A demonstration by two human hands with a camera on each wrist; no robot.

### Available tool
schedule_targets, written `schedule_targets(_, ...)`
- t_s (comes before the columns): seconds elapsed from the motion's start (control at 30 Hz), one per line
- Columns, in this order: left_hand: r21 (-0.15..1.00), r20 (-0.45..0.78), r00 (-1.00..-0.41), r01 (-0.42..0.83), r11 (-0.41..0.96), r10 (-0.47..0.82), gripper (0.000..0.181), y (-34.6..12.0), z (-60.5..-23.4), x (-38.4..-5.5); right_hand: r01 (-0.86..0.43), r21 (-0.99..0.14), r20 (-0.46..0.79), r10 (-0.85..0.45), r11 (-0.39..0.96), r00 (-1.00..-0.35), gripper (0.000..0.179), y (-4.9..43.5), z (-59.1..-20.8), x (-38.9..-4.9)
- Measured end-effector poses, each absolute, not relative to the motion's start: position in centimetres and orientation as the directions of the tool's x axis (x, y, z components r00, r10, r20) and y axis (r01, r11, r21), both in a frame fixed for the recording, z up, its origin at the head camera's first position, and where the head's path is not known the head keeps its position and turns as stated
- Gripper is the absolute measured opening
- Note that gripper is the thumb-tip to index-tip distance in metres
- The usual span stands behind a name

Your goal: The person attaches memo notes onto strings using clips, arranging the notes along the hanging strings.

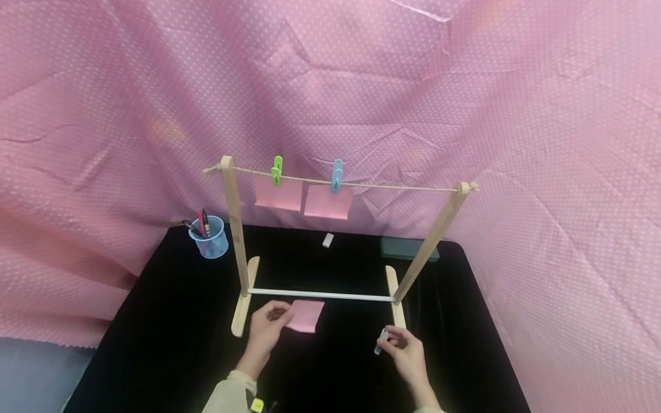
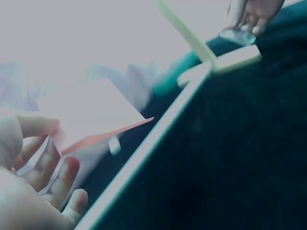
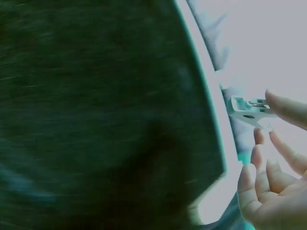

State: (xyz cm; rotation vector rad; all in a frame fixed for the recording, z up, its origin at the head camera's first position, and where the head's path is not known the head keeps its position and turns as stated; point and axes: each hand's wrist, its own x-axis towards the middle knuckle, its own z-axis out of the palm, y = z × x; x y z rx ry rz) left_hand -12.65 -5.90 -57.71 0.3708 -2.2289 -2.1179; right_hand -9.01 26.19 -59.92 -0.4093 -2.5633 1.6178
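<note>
My left hand [image 1: 267, 330] pinches a square pink paper note [image 1: 307, 316] by its left edge, just in front of the frame's white lower bar [image 1: 320, 295]. Between the thumb and fingers of my right hand [image 1: 409, 354] is a pale clothespin [image 3: 250, 109], near the frame's right foot. Above, a rope [image 1: 397, 186] runs between the two wooden posts. A green clothespin [image 1: 277, 171] and a blue clothespin [image 1: 337, 176] sit on it, and two pink notes hang there, a left note [image 1: 279, 193] and a right note [image 1: 328, 202].
At the back left of the black tabletop [image 1: 170, 321] stands a blue cup [image 1: 212, 244] with pens in it. A small white block [image 1: 327, 240] lies behind the frame. A dark green flat box [image 1: 405, 248] lies behind the right post [image 1: 434, 238]. Pink dotted cloth surrounds the table.
</note>
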Motion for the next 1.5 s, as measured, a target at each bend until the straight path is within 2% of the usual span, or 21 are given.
schedule_targets(0.27, 0.977, -0.042, -0.990, -0.012, -0.215, -0.135, 0.015, -1.0, -51.2, -16.9, -0.052, -0.910, 0.153, 0.217, 0.411, -0.964, 0.032, 26.6, -52.7, -12.4)
schedule_targets(0.47, 0.946, 0.035, -0.996, 0.057, -0.320, -0.077, 0.009, 1.8, -46.7, -19.1, -0.251, -0.888, 0.337, 0.175, 0.386, -0.925, 0.031, 26.8, -47.1, -14.3)
schedule_targets(0.67, 0.921, 0.072, -0.997, 0.072, -0.383, -0.016, 0.007, 3.8, -43.6, -20.4, -0.384, -0.865, 0.449, 0.157, 0.324, -0.879, 0.032, 27.0, -42.4, -15.2)
schedule_targets(0.97, 0.897, 0.056, -0.998, 0.050, -0.440, 0.001, 0.004, 5.1, -41.0, -21.6, -0.510, -0.824, 0.545, 0.105, 0.246, -0.832, 0.034, 25.8, -37.8, -16.4)
schedule_targets(1.23, 0.840, 0.044, -0.999, 0.030, -0.541, 0.013, 0.009, 5.5, -39.5, -23.2, -0.568, -0.820, 0.573, 0.102, 0.077, -0.813, 0.038, 25.0, -33.8, -18.3)
schedule_targets(1.4, 0.802, 0.072, -0.997, 0.043, -0.595, 0.026, 0.002, 5.9, -38.9, -23.8, -0.587, -0.806, 0.592, 0.072, 0.076, -0.803, 0.034, 24.7, -31.1, -19.5)
schedule_targets(1.5, 0.788, 0.094, -0.995, 0.057, -0.612, 0.028, 0.013, 6.1, -38.6, -24.0, -0.605, -0.789, 0.612, 0.063, 0.102, -0.788, 0.033, 24.5, -29.9, -20.0)
